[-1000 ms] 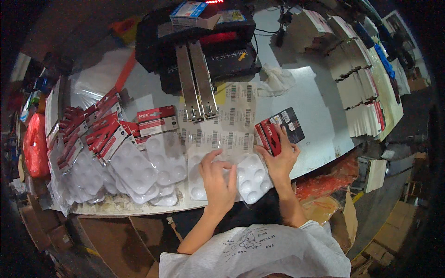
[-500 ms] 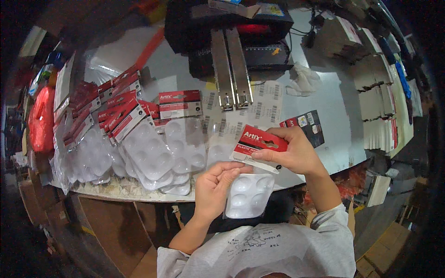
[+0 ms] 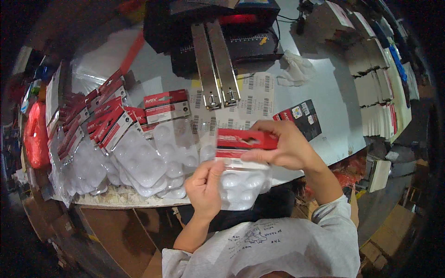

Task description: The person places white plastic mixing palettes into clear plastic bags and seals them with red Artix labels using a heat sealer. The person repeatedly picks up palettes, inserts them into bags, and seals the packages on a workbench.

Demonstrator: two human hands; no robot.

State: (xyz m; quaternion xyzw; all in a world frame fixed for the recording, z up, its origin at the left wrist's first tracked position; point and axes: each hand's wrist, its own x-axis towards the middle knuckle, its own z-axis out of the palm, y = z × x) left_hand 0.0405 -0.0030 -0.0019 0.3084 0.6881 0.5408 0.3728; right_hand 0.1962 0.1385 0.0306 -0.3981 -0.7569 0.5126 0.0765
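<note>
My right hand [image 3: 283, 147] pinches a red header card [image 3: 244, 140] along its right end and holds it over the top of a clear plastic blister tray [image 3: 242, 183]. My left hand [image 3: 206, 189] grips that tray by its left edge, thumb up against it. Both are lifted off the white table [image 3: 331, 92], close to my chest. Behind the card lie sheets of barcode labels [image 3: 252, 99], and a few black and red cards [image 3: 301, 118] sit just right of my right hand.
A fanned pile of finished blister packs with red headers [image 3: 125, 139] covers the table's left side. A black sealing machine with two metal bars [image 3: 215, 55] stands at the back. Stacks of flat cards [image 3: 378, 83] line the right; a red bag [image 3: 36, 134] sits far left.
Both hands lifted the tray off the table toward me. The right hand brought a red card from the stack onto the tray's top edge and now holds it level.
</note>
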